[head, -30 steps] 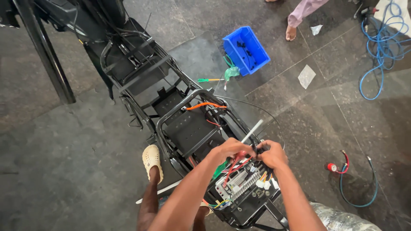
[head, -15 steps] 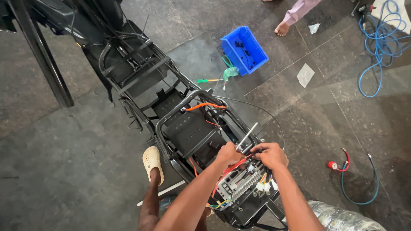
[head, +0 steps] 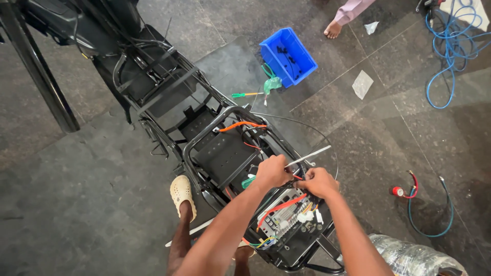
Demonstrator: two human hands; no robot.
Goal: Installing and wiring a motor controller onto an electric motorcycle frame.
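Both hands met over the rear of a stripped scooter frame [head: 204, 133]. Left hand [head: 272, 171] was curled shut on a thin metal rod [head: 312, 155] that stuck out up and to the right. Right hand [head: 318, 182] sat just beside it, fingers pinched on a red wire [head: 282, 205] running down to a finned controller box [head: 284, 220] with loose plugs. Beige sandal [head: 182, 190] stood left of the frame. Blue bin [head: 287, 56] and green screwdriver [head: 245, 94] lay well apart on the floor [head: 76, 194].
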